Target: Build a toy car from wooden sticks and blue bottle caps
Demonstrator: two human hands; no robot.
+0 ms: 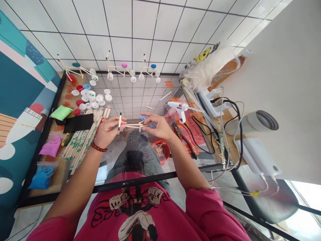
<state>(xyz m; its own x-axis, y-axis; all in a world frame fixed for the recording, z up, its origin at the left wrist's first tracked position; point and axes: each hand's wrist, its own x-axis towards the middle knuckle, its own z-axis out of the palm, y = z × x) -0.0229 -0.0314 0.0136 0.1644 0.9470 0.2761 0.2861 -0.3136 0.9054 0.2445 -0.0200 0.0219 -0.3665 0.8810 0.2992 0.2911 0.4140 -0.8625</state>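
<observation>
My left hand (pixel 108 131) and my right hand (pixel 158 126) hold a small frame of wooden sticks (pixel 134 126) between them above the glass table (pixel 140 100). The left fingers pinch one end, where a stick with a dark tip (pixel 119 122) stands upright. The right fingers are closed on the other end of the frame, beside a blue cap (pixel 152 126) that is partly hidden. A red bead bracelet (pixel 98 147) sits on my left wrist.
Three finished stick-and-cap models (pixel 120 68) stand at the table's far edge. Loose bottle caps (pixel 90 97) and wrapped chopsticks (pixel 84 139) lie left. A white glue gun (pixel 178 108), pliers (pixel 184 139), cables and a power strip (pixel 213 98) are right. A red bowl of sticks (pixel 160 149) sits near.
</observation>
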